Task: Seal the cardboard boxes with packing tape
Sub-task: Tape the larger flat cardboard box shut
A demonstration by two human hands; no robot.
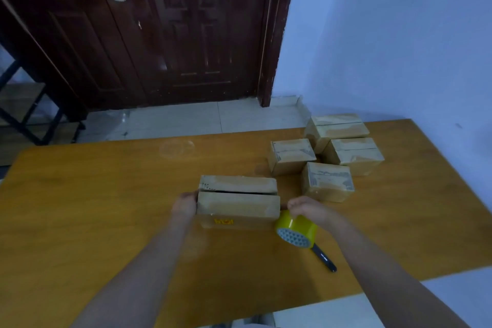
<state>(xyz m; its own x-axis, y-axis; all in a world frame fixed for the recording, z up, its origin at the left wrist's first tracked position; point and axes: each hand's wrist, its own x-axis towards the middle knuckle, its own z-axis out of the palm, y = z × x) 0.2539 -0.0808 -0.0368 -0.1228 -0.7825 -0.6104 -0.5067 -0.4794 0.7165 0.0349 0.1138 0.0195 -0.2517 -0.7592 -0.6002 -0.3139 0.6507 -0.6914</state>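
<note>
Cardboard box (237, 201) on table (106, 194), flaps folded down, dark seam gap across top. Left hand (184, 205) grips box's left end, fingers curled against side. Right hand (306, 209) just right of box, grasping yellow tape roll (295, 230) near box's right front corner. Black pen (323, 258) on table, right of box and nearer the person, partly under roll. Four more boxes (327, 157) clustered beyond box, to its right. Dark door (173, 29) far behind box.

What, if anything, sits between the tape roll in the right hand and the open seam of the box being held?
Nothing visible. The right hand holds the tape roll against the right end of the box, and its seam lies bare. The left hand steadies the opposite end.
</note>
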